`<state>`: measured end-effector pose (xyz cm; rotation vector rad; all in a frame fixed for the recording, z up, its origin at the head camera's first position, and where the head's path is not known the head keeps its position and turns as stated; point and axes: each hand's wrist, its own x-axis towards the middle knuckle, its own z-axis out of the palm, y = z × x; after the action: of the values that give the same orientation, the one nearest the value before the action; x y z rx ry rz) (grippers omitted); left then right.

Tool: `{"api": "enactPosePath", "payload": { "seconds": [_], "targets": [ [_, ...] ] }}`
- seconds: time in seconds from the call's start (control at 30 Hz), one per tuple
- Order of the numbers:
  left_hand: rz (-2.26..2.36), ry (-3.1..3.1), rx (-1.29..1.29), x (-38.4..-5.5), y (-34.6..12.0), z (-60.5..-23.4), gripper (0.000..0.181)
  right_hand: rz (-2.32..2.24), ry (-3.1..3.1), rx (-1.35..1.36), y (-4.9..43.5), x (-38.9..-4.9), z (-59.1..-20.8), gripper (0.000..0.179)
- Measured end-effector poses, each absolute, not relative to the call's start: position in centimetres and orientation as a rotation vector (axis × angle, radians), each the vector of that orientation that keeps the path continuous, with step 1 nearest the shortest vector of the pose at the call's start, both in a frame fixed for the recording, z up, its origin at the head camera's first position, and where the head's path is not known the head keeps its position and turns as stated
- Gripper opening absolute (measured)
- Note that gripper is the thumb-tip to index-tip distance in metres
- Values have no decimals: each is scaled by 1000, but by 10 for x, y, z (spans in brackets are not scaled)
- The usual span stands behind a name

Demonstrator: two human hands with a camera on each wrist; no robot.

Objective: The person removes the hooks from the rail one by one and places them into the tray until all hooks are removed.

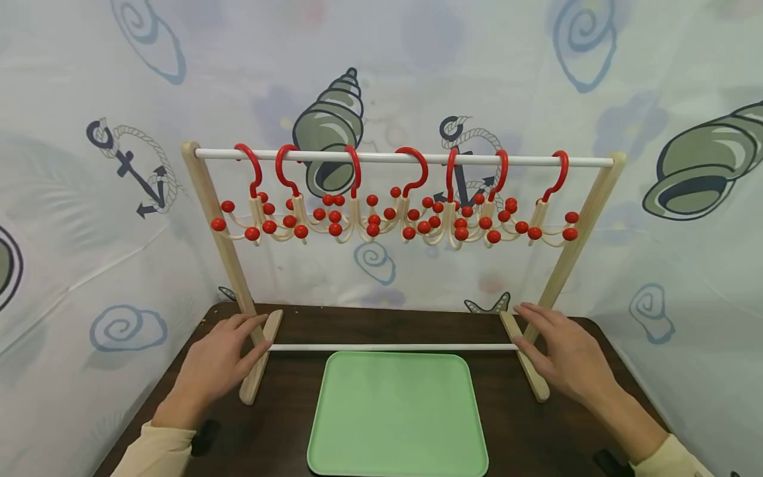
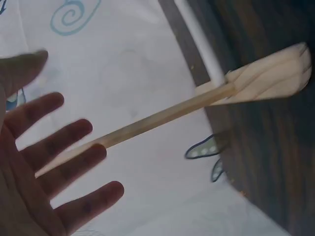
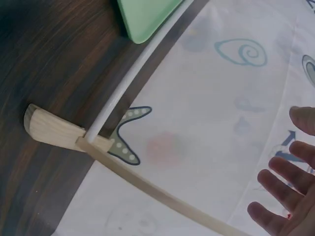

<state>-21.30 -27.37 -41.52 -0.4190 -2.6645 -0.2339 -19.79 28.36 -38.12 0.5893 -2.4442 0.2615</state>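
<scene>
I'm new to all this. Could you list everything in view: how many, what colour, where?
Wooden rack frame: one, pale, standing on the table
Straight round rods: two, white, across the rack's top and between its feet
Multi-armed hangers: seven, cream with red hooks, on the upper rod
Small balls: too overlapped to count, red, on the hangers' arm tips
Flat rectangular tray: one, light green, in front of the lower rod
Wood-grained table: one, dark brown, under rack and tray
Sea-patterned cloth: count unclear, whitish, behind and beside the table
Long sleeves: two, cream, at the wrists
Hands: two, bare, one near each rack foot
</scene>
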Motion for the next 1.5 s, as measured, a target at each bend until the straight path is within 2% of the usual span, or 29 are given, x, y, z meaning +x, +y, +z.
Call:
{"api": "enactPosePath", "payload": {
  "seconds": [0.17,0.3,0.4,0.53,0.7,0.9,1.1,1.5],
  "targets": [
    [-337,-2611,-240,-211,-277,-431,39,290,-2367,568,276,-194,-372,50],
    [-520,-2530,22,-214,-281,-446,29,336,-2289,574,272,-192,-357,44],
    [-659,-2453,216,-221,-286,-458,31,406,-2203,587,272,-193,-341,41],
    [-776,-2431,359,-232,-290,-475,48,431,-2100,577,274,-196,-315,35],
    [-852,-2464,352,-248,-286,-495,57,465,-2038,464,280,-202,-278,33],
    [-852,-2494,318,-264,-279,-508,35,514,-2113,372,282,-218,-250,40],
    [-839,-2420,348,-269,-276,-514,22,532,-2271,310,278,-237,-240,50],
    [-749,-2393,305,-274,-273,-521,21,578,-2545,182,286,-261,-236,60]
  ]
}}
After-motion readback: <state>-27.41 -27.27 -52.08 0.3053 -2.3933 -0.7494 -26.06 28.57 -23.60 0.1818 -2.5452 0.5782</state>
